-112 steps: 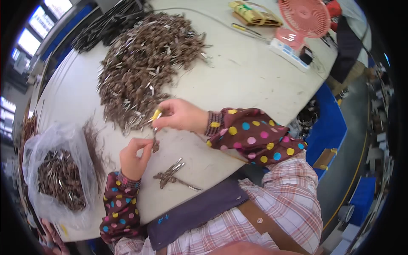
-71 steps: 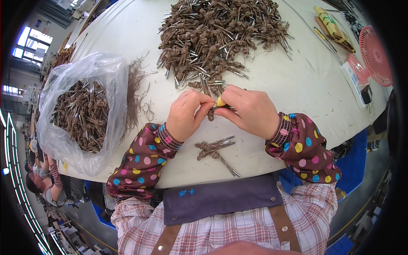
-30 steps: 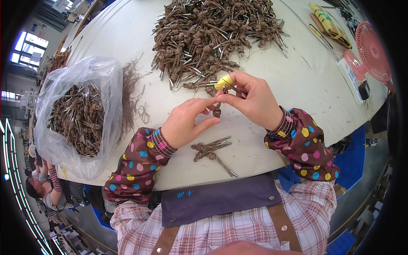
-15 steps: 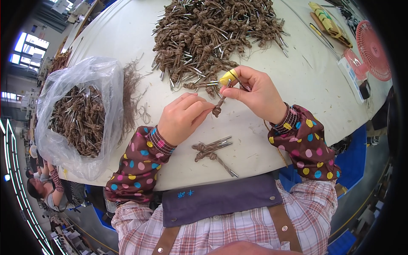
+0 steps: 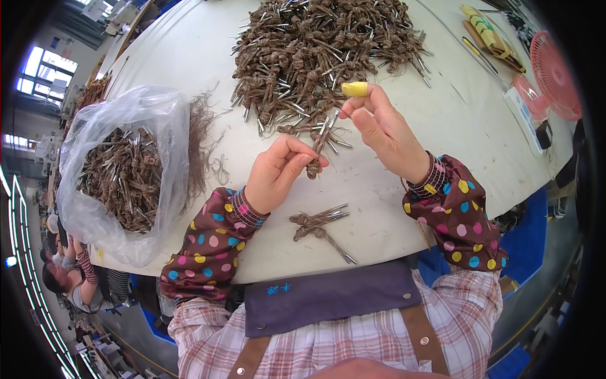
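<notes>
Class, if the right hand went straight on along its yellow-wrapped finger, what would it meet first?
Probably the pile of brown knotted cords; the right hand points toward it, though the hand's height is unclear and it might pass above.

We pinch a knotted brown cord (image 5: 312, 169) in our left hand (image 5: 276, 170); our right hand (image 5: 392, 138) hangs apart, near the brown pile (image 5: 322, 50).

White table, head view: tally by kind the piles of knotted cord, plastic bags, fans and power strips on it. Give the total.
Piles of brown knotted cord with silver metal tips: 2 (large pile, small pile)
Clear plastic bag: 1
Round pink plastic fan: 1
Long white power strip: 1
Total: 5
</notes>
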A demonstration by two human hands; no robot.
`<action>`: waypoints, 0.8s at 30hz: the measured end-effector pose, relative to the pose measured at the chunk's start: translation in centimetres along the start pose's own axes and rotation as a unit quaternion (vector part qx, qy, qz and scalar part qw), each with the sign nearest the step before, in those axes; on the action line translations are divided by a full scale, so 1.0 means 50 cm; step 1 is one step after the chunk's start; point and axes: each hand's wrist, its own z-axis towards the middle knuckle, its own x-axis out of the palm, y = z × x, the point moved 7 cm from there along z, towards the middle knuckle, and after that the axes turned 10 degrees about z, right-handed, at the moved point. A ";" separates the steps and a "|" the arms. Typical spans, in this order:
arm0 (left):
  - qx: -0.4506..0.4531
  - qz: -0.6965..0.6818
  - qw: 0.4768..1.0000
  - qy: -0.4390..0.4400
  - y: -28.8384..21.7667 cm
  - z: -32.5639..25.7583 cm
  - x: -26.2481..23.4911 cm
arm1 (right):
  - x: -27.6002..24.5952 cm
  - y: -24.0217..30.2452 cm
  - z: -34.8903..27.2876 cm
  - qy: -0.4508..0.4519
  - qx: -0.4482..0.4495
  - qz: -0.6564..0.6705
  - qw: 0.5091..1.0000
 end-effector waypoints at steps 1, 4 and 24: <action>0.000 0.003 1.000 -0.002 0.006 0.000 -0.006 | 0.001 0.004 -0.001 0.002 -0.002 0.002 1.000; -0.002 0.098 0.994 -0.050 0.015 0.000 -0.027 | 0.011 0.020 -0.013 0.017 0.052 -0.042 0.998; 0.037 0.283 0.958 -0.037 -0.027 0.002 -0.007 | 0.084 0.023 -0.039 0.154 -0.042 -0.286 0.945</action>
